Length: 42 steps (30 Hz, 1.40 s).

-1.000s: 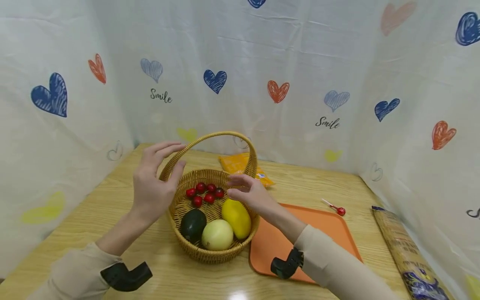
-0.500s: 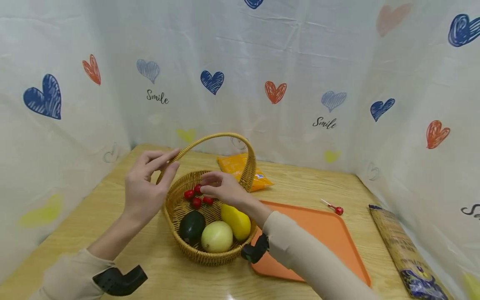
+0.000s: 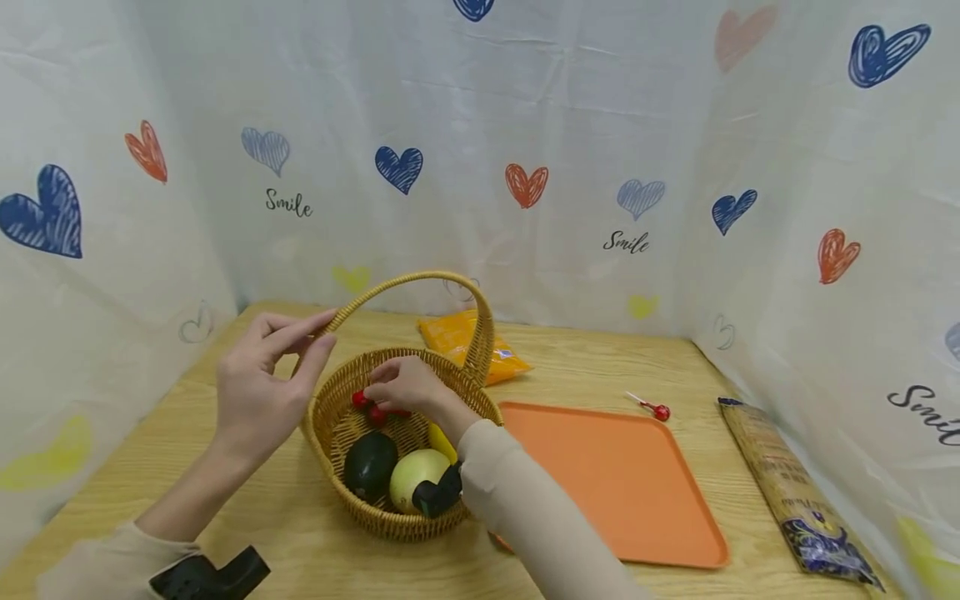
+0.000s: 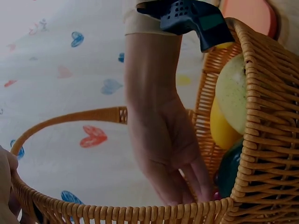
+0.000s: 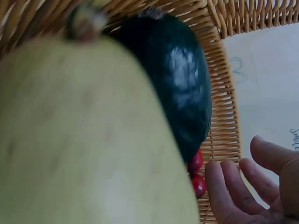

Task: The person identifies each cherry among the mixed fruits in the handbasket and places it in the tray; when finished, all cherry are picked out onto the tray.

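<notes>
A wicker basket (image 3: pixel 397 525) stands on the table, its arched handle (image 3: pixel 431 277) upright. My left hand (image 3: pixel 262 383) pinches the left side of that handle between thumb and fingers. Inside the basket, my right hand (image 3: pixel 408 385) reaches down over the small red cherries (image 3: pixel 377 417), fingers slightly bent and thumb apart. In the right wrist view the fingertips are right beside the cherries (image 5: pixel 198 185), with nothing held between them. A dark green fruit (image 3: pixel 371 464), a pale green fruit (image 3: pixel 412 477) and a yellow fruit (image 3: pixel 441 442), partly hidden by the right arm, lie toward the front.
An orange tray (image 3: pixel 600 475) lies right of the basket, under the right sleeve. A red lollipop (image 3: pixel 660 412) lies behind the tray. An orange packet (image 3: pixel 450 336) is behind the basket, and a long brown packet (image 3: pixel 795 492) lies along the right edge by the curtain.
My right hand has moved left and down from the basket's right rim to the cherries. The left hand has closed its fingers on the handle. The head view has turned slightly right.
</notes>
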Motion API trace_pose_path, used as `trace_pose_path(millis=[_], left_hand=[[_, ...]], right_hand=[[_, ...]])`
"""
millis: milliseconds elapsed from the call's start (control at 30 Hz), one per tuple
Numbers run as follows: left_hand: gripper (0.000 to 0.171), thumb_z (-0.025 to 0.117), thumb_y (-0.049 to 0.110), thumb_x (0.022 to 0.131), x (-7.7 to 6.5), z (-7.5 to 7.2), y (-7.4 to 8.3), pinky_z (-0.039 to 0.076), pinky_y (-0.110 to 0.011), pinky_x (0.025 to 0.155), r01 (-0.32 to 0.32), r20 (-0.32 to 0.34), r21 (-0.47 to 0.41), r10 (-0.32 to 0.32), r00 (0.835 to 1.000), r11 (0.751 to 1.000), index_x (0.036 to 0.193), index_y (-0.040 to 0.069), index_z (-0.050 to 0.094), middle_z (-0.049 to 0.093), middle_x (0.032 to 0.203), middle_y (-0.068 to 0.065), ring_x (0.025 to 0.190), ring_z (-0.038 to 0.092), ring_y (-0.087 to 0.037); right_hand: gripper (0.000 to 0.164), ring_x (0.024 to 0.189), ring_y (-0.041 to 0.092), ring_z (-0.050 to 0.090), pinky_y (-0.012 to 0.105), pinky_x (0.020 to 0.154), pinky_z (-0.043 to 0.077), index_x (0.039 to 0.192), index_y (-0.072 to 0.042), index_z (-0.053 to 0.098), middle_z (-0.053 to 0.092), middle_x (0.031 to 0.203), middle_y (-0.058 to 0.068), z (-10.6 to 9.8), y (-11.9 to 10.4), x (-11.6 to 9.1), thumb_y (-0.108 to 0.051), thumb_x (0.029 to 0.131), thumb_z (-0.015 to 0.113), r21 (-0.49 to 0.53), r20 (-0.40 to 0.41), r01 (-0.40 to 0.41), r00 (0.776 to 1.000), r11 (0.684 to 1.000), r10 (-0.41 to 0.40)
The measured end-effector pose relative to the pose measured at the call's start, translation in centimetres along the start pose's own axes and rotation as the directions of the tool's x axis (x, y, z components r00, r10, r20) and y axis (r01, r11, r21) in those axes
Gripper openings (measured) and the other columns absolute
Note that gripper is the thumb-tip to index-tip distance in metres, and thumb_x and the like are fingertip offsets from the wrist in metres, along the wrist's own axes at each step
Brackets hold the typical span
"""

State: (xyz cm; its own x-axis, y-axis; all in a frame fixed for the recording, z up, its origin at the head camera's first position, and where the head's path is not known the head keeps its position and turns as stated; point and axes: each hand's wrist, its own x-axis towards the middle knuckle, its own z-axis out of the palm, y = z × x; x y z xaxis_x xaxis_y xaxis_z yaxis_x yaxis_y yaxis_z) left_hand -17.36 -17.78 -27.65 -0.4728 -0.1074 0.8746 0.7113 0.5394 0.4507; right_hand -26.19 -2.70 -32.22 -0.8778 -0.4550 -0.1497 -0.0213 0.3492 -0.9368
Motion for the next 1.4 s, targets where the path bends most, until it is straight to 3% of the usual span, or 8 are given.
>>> trace_pose_path(millis=[333,433,567,667,933,1167,1267,1400], left_hand=[[0.03,0.071,-0.014,0.075,-0.1,-0.2,0.0,0.042,-0.007,0.067,0.008,0.018,0.001,-0.008,1.0,1.0,0.102,-0.002,0.072,0.055,0.083,-0.006,0.076,0.053,0.001],[0.029,0.07,-0.014,0.076,-0.1,-0.2,0.0,0.044,-0.007,0.07,0.018,0.019,-0.012,-0.018,1.0,1.0,0.103,-0.003,0.071,0.054,0.084,-0.006,0.076,0.053,0.001],[0.03,0.069,-0.015,0.076,-0.1,-0.3,0.0,0.046,-0.007,0.074,0.03,0.025,-0.024,-0.029,0.999,0.999,0.104,-0.003,0.071,0.054,0.084,-0.006,0.076,0.054,0.001],[0.03,0.069,-0.015,0.076,-0.1,-0.3,0.1,0.046,-0.007,0.076,0.034,0.027,-0.036,-0.033,0.999,0.999,0.104,-0.003,0.071,0.053,0.084,-0.006,0.076,0.054,0.0],[0.03,0.069,-0.014,0.077,-0.1,-0.1,0.2,0.047,-0.008,0.079,0.047,0.039,-0.042,-0.046,0.998,0.998,0.105,-0.002,0.071,0.053,0.084,-0.006,0.076,0.055,0.0],[0.031,0.069,-0.016,0.076,-0.1,0.0,0.1,0.047,-0.007,0.078,0.034,0.033,-0.037,-0.033,0.999,0.999,0.104,-0.003,0.071,0.053,0.084,-0.007,0.077,0.055,0.0],[0.031,0.069,-0.016,0.075,-0.1,0.1,0.0,0.047,-0.007,0.078,0.026,0.029,-0.031,-0.025,0.999,0.999,0.103,-0.004,0.071,0.053,0.084,-0.007,0.077,0.054,0.001],[0.032,0.069,-0.017,0.074,0.0,0.0,0.0,0.046,-0.007,0.078,0.021,0.028,-0.019,-0.02,0.999,1.0,0.103,-0.004,0.071,0.052,0.083,-0.007,0.078,0.054,0.001]], right_hand=[[0.013,0.078,0.024,0.066,0.033,0.069,0.058,0.094,-0.002,0.07,0.063,0.079,0.005,1.6,0.0,0.6,-0.007,0.083,0.073,-0.042,-0.255,-0.166,0.955,0.985,0.15],[0.007,0.07,0.021,0.065,0.031,0.065,0.058,0.085,-0.004,0.072,0.062,0.099,0.014,1.6,0.1,0.8,-0.008,0.081,0.075,-0.043,-0.329,-0.204,0.927,0.978,0.179],[0.005,0.077,0.019,0.062,0.028,0.067,0.056,0.078,-0.008,0.075,0.059,0.108,0.017,1.8,0.5,1.2,-0.013,0.078,0.078,-0.19,-0.389,-0.21,0.913,0.959,0.123],[0.005,0.096,0.022,0.058,0.026,0.078,0.052,0.079,-0.012,0.077,0.066,0.093,0.005,2.0,0.5,1.3,-0.017,0.078,0.078,-0.351,-0.39,-0.206,0.919,0.914,0.057],[0.012,0.092,0.013,0.057,0.019,0.069,0.049,0.09,-0.019,0.078,0.068,0.092,-0.004,2.3,0.5,1.6,-0.017,0.078,0.078,-0.521,-0.215,-0.149,0.976,0.84,0.04],[0.018,0.102,0.005,0.055,0.016,0.081,0.046,0.099,-0.027,0.077,0.068,0.091,-0.016,2.1,1.8,1.8,-0.017,0.084,0.072,-0.755,0.065,0.046,0.998,0.654,0.005],[0.017,0.101,0.004,0.055,0.015,0.082,0.046,0.098,-0.026,0.077,0.068,0.09,-0.016,1.8,1.9,1.8,-0.017,0.085,0.071,-0.758,0.099,0.073,0.995,0.648,0.004],[0.016,0.088,0.002,0.058,0.015,0.073,0.048,0.097,-0.022,0.076,0.068,0.089,-0.014,1.3,1.1,1.5,-0.014,0.084,0.072,-0.696,0.11,0.087,0.994,0.713,-0.014]])
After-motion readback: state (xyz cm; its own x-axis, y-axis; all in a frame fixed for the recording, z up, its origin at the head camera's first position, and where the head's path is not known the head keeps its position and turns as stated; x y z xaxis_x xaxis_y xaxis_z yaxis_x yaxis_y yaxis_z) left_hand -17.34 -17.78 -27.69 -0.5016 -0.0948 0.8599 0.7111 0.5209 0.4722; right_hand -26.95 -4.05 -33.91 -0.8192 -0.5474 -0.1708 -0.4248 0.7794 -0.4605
